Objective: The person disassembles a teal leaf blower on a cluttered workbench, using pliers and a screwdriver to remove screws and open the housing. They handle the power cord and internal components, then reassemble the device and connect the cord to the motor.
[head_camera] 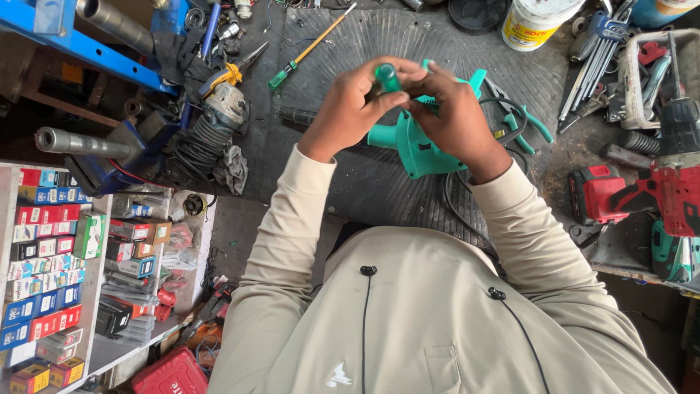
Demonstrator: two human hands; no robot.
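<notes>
My left hand (348, 109) is closed around the green handle of a screwdriver (388, 77), held upright over a teal power tool (415, 146) on the ribbed black mat (379, 44). My right hand (452, 117) meets it from the right, fingers on the screwdriver's shaft and over the teal tool's top. The screwdriver's tip is hidden by my fingers. A black cable (456, 204) runs from the teal tool toward me.
A second green screwdriver with a yellow shaft (306, 49) lies at the mat's far left. An angle grinder (222, 106), pliers (521, 120), a red cordless drill (642, 190), several hex keys (594, 66), a white tub (536, 22) and shelves of small boxes (51, 263) surround me.
</notes>
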